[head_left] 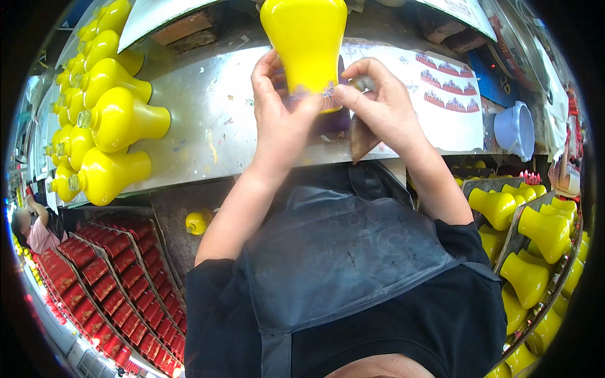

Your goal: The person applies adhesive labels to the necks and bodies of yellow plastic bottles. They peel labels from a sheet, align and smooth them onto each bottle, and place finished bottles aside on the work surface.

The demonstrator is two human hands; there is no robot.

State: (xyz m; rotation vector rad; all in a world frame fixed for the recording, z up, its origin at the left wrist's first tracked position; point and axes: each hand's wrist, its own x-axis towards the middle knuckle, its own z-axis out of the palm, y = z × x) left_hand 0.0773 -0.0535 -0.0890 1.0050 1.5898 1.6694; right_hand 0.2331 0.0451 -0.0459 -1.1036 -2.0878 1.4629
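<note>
A glossy yellow bottle (304, 38), broad at the far end and narrow near me, is at the top centre over the bench. Around its narrow end runs a purple and red patterned decal strip (315, 93). My left hand (277, 116) is closed at the bottle's left side, its thumb on the decal and its fingers partly hidden behind. At the right side my right hand (384, 104) has thumb and forefinger curled in against the decal's edge. Below my right palm a brown wedge-shaped piece (363, 140) shows; whether that hand holds it, I cannot tell.
Several yellow bottles (129, 120) crowd the bench's left side. On the right lie a white decal sheet (450, 129) and a pale blue bucket (515, 130). Racks of yellow bottles (542, 233) and red items (113, 286) flank me. A person (47, 230) is far left.
</note>
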